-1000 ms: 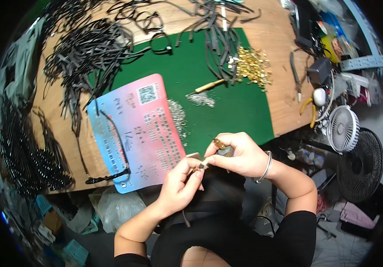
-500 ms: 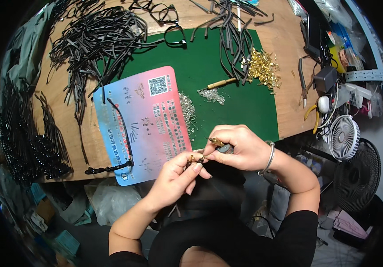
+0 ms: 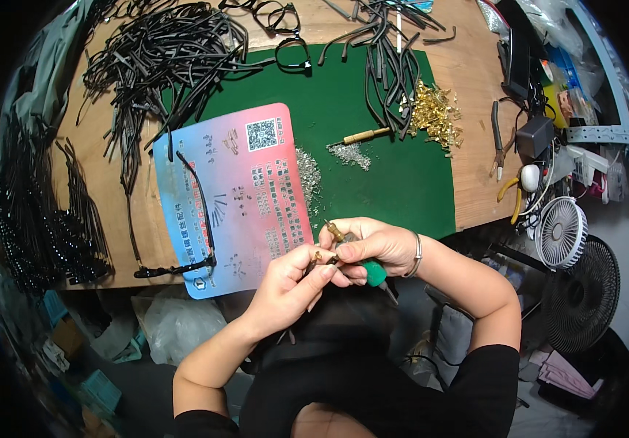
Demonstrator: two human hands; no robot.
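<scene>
A small brass-coloured metal fitting (image 3: 317,258) sits pinched between the fingertips of the left hand (image 3: 290,285), held just off the near edge of the bench and close to the chest, which looks meant to keep so tiny a piece steady and near the eyes. The right hand (image 3: 373,247) is closed around a slim screwdriver with a green handle and brass shank (image 3: 358,255), its working end brought against the fitting so that both hands brace one another; what exactly the tip engages is too small to tell. Just beyond the hands lies a pink-and-blue printed plastic sheet (image 3: 256,212), with a thin black spectacle temple arm (image 3: 197,197) laid across it, probably as a clean surface for the piece in work. Under it spreads a dark green cutting mat (image 3: 402,175), holding a scatter of tiny silvery screws (image 3: 349,153), a second brass-handled driver (image 3: 364,135) and a heap of gold-coloured metal hinges (image 3: 435,117), all within easy reach. Farther off, tangles of black plastic temple arms (image 3: 161,58) cover the wooden bench top (image 3: 475,146), and a small white desk fan (image 3: 561,232) stands at the right.
</scene>
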